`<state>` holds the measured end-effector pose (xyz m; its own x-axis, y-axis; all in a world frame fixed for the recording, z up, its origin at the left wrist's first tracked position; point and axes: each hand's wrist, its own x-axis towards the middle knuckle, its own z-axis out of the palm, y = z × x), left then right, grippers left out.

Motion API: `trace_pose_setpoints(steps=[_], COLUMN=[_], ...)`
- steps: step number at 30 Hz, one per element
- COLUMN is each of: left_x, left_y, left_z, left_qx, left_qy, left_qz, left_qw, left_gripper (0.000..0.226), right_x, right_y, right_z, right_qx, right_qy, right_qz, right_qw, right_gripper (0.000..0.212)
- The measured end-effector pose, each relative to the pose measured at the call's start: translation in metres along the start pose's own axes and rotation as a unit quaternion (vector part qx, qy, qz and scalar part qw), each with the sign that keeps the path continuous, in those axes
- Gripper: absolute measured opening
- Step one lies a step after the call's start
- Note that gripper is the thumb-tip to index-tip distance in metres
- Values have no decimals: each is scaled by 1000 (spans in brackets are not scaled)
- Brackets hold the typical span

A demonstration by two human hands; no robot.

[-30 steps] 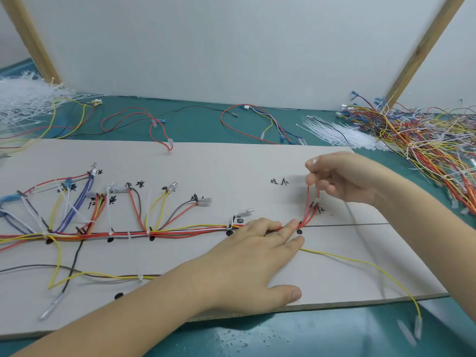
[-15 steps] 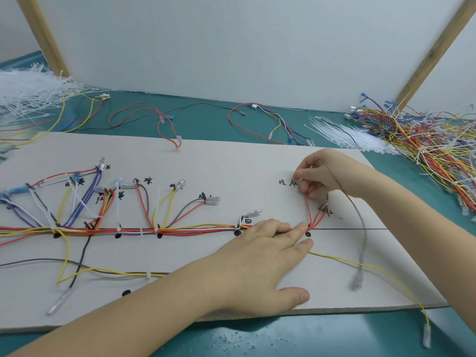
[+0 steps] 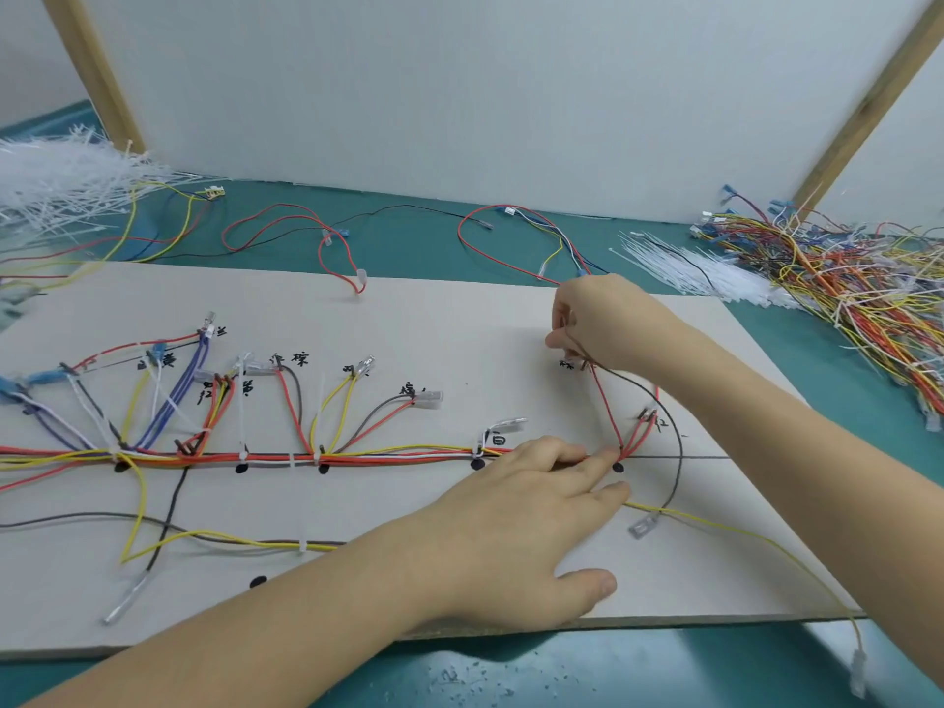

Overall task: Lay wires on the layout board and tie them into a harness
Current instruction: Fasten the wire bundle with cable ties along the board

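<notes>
One green table [image 3: 419, 242], one beige layout board [image 3: 434, 329] flat on it with handwritten labels and six visible black dots. One long wire bundle [image 3: 357, 458] along the board's drawn line, red, orange, yellow and white strands, tied with white zip ties at several spots, branches fanning up to clear-sleeved ends. Two zip tie heaps: big one far left [image 3: 56, 181], smaller one right [image 3: 700, 270]. One tangled wire pile [image 3: 858, 278] far right on table. A few loose wires behind the board, red loop [image 3: 286, 227] among them. Two hands. Left hand [image 3: 516, 523] palm down, fingers straight, pressing the bundle's right end against the board, fingertips [image 3: 608, 457] next to a dot, thumb out near the front edge; clutching nothing. Right hand [image 3: 603, 319] raised over the board's right part, fingers curled, pinching one dark wire [image 3: 677, 452] and a red strand at the top; dark wire arcs down to a clear end [image 3: 641, 526] lying on the board. One yellow wire [image 3: 766, 541] trailing off the front right edge.
</notes>
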<state>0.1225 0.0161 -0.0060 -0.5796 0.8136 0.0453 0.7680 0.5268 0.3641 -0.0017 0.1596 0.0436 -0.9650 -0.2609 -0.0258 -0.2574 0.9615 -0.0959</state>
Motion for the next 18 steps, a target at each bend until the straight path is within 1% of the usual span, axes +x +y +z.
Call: trace_pose_setpoints(steps=[2, 3, 6, 8, 12, 14, 18], left_x=[0, 0, 0, 0, -1, -1, -1], left_y=[0, 0, -1, -1, 0, 0, 0], left_z=[0, 0, 0, 1, -1, -1, -1], left_qx=[1, 2, 1, -1, 3, 7, 5], left_qy=[6, 8, 7, 3, -1, -3, -8], left_qz=[3, 5, 7, 2, 0, 0, -6], left_qw=[1000, 1000, 1000, 1000, 1000, 1000, 1000], left_gripper=[64, 64, 63, 63, 62, 62, 62], right_x=[-10, -14, -21, -23, -18, -14, -5], right_y=[-2, -1, 9, 15, 12, 12, 13], right_z=[2, 2, -4, -6, 4, 5, 3], right_qx=[0, 9, 75, 117, 97, 98, 133], right_qy=[27, 28, 3, -6, -7, -9, -67], right_qz=[-10, -12, -2, -3, -36, -33, -6], right_qw=[1000, 1000, 997, 993, 995, 995, 989], right_gripper=[12, 12, 3, 5, 5, 5, 9])
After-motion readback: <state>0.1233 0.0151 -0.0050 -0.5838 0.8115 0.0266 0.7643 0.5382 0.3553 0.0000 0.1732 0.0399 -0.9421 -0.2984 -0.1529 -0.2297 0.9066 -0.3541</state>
